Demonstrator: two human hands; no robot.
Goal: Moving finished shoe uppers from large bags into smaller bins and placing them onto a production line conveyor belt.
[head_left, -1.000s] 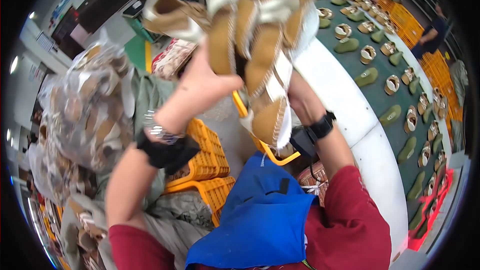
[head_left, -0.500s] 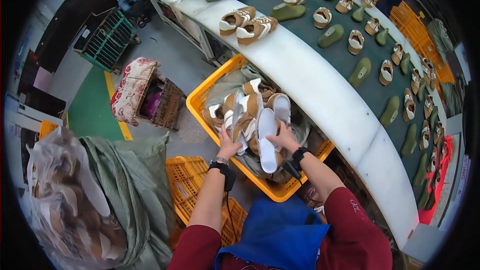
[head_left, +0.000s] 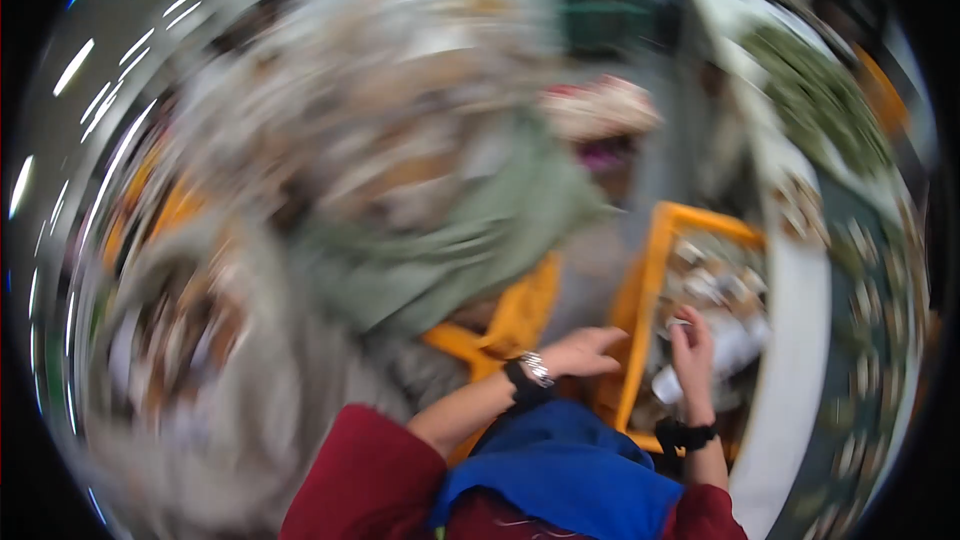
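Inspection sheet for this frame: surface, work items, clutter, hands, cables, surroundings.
Surface: long white bench edge at right, blurred.
Work items: yellow crate holding pale sandals, blurred.
Clutter: grey-green sack over a second yellow crate; patterned bundle behind.
Hands: left hand open, at the crate's rim; right hand inside the crate, grip cannot be told.
Cables: nothing seen.
Surroundings: green belt with shoes at far right, heavy motion blur.

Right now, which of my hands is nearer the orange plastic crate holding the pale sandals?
Right. The right hand reaches inside the orange plastic crate, over the blurred pale sandals; the left hand hovers just outside its left wall.
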